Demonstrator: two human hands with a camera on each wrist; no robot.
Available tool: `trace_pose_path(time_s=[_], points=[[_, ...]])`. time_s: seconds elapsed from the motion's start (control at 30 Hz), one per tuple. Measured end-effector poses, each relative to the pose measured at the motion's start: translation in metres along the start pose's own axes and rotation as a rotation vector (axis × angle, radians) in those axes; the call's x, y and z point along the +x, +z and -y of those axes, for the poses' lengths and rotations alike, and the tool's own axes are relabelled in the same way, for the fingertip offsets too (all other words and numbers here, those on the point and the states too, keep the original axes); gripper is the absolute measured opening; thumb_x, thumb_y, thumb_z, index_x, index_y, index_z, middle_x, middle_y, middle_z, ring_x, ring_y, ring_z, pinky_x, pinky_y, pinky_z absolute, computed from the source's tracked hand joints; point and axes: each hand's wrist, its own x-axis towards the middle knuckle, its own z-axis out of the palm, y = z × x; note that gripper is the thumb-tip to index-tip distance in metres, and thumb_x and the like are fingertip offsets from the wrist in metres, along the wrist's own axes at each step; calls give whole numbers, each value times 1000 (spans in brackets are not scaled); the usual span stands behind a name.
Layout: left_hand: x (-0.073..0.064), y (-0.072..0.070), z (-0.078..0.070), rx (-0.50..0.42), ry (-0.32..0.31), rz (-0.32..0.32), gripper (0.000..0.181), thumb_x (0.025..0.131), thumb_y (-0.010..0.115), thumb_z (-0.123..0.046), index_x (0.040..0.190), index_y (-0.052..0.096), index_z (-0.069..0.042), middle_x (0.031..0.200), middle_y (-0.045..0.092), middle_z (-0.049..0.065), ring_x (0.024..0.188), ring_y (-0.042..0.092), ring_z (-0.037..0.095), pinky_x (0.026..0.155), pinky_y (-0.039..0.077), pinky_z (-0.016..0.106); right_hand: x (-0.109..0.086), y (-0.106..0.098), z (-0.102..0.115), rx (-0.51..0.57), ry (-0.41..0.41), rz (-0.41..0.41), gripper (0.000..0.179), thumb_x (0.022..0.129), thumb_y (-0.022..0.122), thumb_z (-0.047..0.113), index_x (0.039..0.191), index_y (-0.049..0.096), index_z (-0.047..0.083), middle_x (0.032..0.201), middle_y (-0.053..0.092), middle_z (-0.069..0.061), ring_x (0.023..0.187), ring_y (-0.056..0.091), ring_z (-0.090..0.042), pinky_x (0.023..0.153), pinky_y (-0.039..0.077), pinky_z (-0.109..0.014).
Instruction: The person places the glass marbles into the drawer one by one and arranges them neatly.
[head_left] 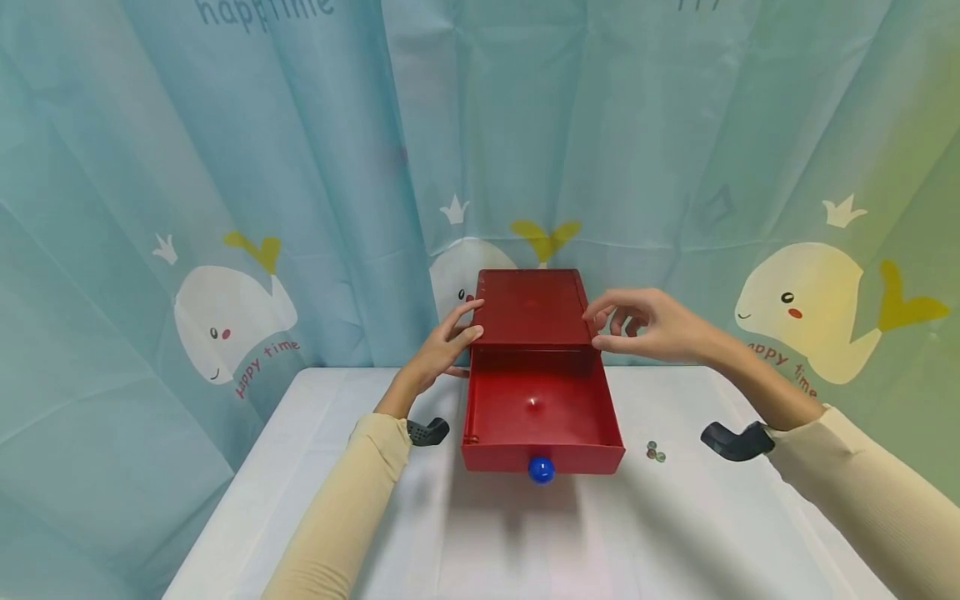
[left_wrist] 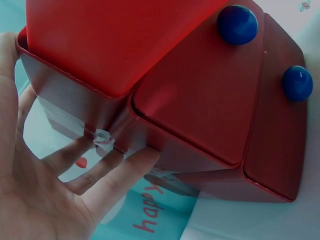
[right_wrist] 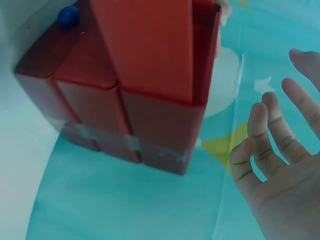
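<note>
A red box with stacked drawers (head_left: 532, 308) stands at the back of the table, its top drawer (head_left: 547, 408) pulled well out. That drawer has a blue ball knob (head_left: 541, 469); blue knobs (left_wrist: 237, 25) also mark the two lower drawers in the left wrist view. My left hand (head_left: 435, 354) rests on the box's left side, fingers (left_wrist: 132, 175) spread along the wall and thumb by the top edge. Beside the right side, my right hand (head_left: 645, 323) hovers with loosely bent fingers. In the right wrist view this hand (right_wrist: 285, 185) holds nothing, apart from the box.
Several small round pieces (head_left: 654, 452) lie on the white table (head_left: 360, 533), right of the drawer. A small brownish thing (head_left: 471, 439) sits in the drawer's front left corner. Behind the table hangs a teal curtain (head_left: 637, 150) printed with whales.
</note>
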Motion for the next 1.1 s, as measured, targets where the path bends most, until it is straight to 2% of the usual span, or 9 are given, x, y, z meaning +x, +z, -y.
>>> trace_pose_path(time_s=[0.23, 0.5, 0.7, 0.87, 1.1], points=[[-1, 1, -1, -5, 1, -3, 58, 101, 59, -44, 155, 37, -45, 155, 43, 10, 138, 46, 34, 85, 58, 59, -26, -5, -13, 0, 18, -36, 31, 90, 80, 11, 119, 70, 18, 87, 64, 1, 73, 64, -17, 64, 55, -26], [-5, 1, -4, -10, 5, 0, 60, 100, 59, -45, 156, 36, -43, 157, 41, 12, 139, 45, 36, 85, 58, 59, -53, -4, -25, 15, 60, -72, 37, 90, 79, 9, 124, 68, 18, 98, 65, -1, 79, 66, -16, 69, 56, -26], [-3, -1, -3, -3, -2, -16, 59, 100, 59, -45, 155, 38, -44, 157, 41, 10, 139, 46, 35, 84, 58, 59, -75, 4, -40, 23, 107, -118, 38, 90, 79, 9, 126, 67, 15, 103, 67, -6, 83, 68, -16, 75, 57, -24], [-3, -1, -2, 5, 5, -4, 59, 101, 58, -44, 156, 37, -44, 157, 40, 11, 139, 44, 35, 86, 58, 59, -94, 13, -57, 5, 173, -149, 37, 91, 79, 13, 126, 67, 17, 104, 68, -3, 85, 69, -14, 74, 57, -24], [-5, -1, -2, 2, -1, -8, 59, 101, 58, -45, 156, 37, -44, 157, 40, 11, 140, 44, 35, 85, 58, 59, -117, 30, -79, -6, 252, -206, 45, 92, 79, 16, 133, 62, 18, 107, 69, -6, 87, 70, -11, 73, 56, -24]])
